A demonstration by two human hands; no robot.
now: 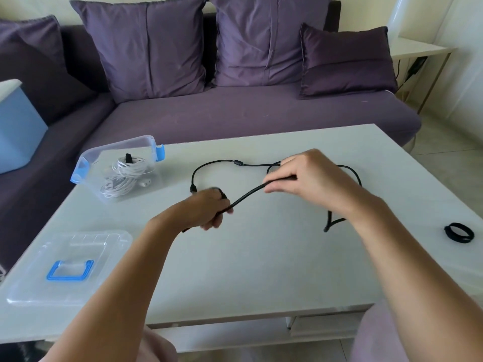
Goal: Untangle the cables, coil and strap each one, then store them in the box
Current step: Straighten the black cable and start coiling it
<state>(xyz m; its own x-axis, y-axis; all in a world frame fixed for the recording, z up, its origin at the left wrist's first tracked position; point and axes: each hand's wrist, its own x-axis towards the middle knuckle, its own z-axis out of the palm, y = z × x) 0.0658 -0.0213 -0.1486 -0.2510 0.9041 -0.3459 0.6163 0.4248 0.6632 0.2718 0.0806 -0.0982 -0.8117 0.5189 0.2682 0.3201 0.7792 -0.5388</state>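
Black cable: uncoiled, loose loops on the table, one stretch held between my left hand and right hand.
White cables: coiled, lying in the box.
Box: clear, blue latches, open, far left.
Straps: black rings, right edge.

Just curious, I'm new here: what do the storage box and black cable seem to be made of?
The box looks like clear, glossy plastic: white cables show through its walls. The black cable seems sheathed in matte rubber or vinyl, since it bends smoothly; its core is hidden.
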